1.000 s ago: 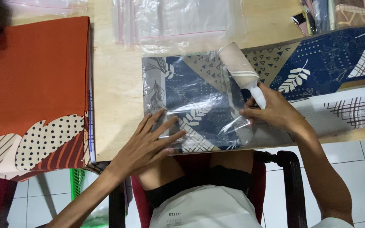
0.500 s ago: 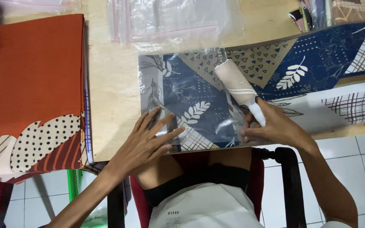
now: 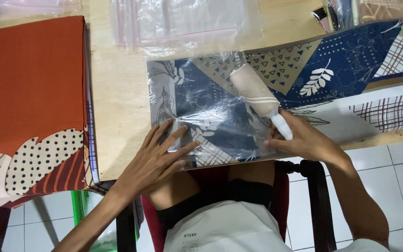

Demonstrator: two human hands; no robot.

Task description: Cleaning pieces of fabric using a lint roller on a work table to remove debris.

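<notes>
Clear plastic crinkles under both sets of fingers: the left hand (image 3: 157,156) lies flat with its fingers spread and pressed down on the near left corner of a clear plastic bag (image 3: 201,109) that holds a folded blue patterned cloth (image 3: 211,100). The right hand (image 3: 304,137) sits at the bag's near right corner, its fingers curled around the white handle of a lint roller (image 3: 257,95), whose pale sticky drum lies tilted on top of the bag, pointing away from the fingertips toward the far side of the table; the fingertips of this hand also touch the bag's edge. Between the two hands the plastic is creased and shiny over the cloth's leaf prints. Just beyond the right hand, a longer stretch of blue, beige and white patchwork fabric (image 3: 360,79) runs off to the right. Past the fingertips of both hands, further across the wooden table (image 3: 115,98), lies a stack of empty clear zip bags (image 3: 187,21). Well apart from the left hand, on its outer side, an orange cloth (image 3: 29,88) with a dotted cream leaf shape covers the table's left part. Nearer the body, below the wrists, a dark red chair (image 3: 313,186) stands on a white tiled floor (image 3: 397,182).
</notes>
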